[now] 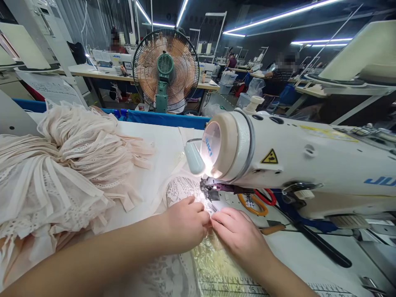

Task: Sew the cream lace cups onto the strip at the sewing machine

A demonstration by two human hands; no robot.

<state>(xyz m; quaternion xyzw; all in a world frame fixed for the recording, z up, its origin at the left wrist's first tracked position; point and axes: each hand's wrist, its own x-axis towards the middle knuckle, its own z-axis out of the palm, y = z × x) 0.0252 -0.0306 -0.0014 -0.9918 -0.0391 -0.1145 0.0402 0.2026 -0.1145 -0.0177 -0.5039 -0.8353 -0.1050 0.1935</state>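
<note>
Pinching pale lace (179, 189), hands (185, 226) (243, 234) close together, sewing machine (287, 152) lamp (194, 158) lit.

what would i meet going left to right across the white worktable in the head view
Pile of pale fabric strips → left hand → right hand → long black handle.

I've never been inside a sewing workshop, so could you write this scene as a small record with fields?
Left hand: fingers curled at the white lace, grip partly hidden
Right hand: fingertips close to the left hand's
Equipment: white sewing machine; small lamp, lit
Left side: heaped pale lace-trimmed pieces
Below machine arm: orange loop handle, red loop handle
Background: large fan
</note>
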